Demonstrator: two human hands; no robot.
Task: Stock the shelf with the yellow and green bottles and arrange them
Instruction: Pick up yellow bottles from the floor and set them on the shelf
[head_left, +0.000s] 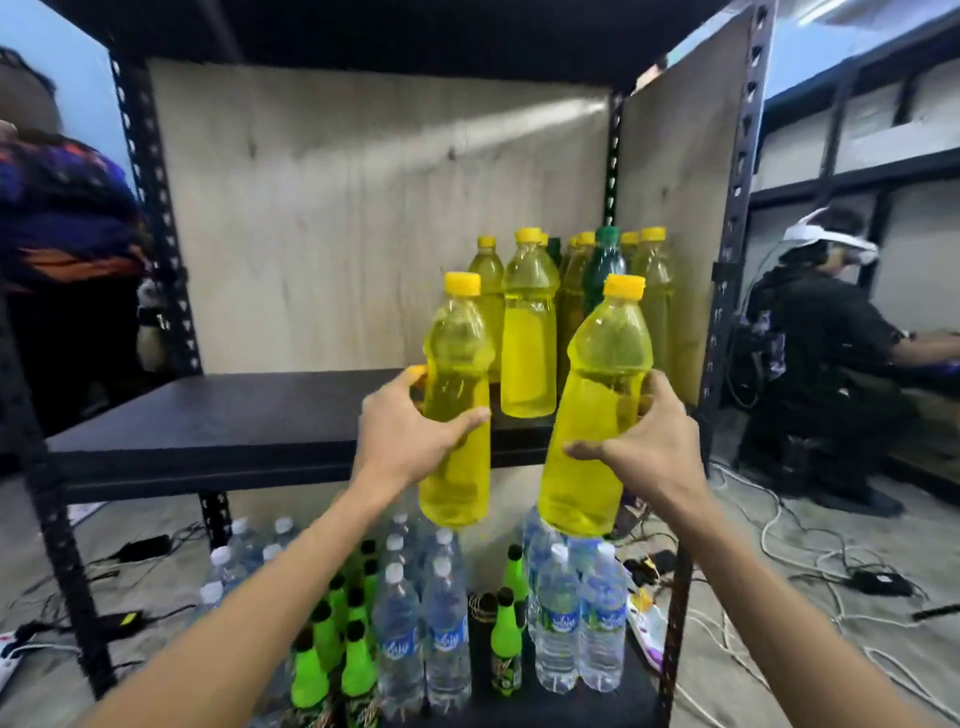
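Observation:
My left hand (410, 436) grips a yellow bottle with a yellow cap (457, 343) around its middle, holding it upright in front of the black shelf board (218, 415). My right hand (649, 447) grips a second yellow bottle (602, 395), tilted slightly right. Both bottles hang in the air before the shelf's front edge. At the back right of the shelf stands a cluster of several yellow bottles (527, 332) with a dark green bottle (605, 260) among them.
The lower shelf holds several clear water bottles (558, 618) and bright green bottles with black caps (358, 665). Plywood panels (363, 208) close the shelf's back and right side. A person with a headset (826, 332) crouches at right. Cables lie on the floor.

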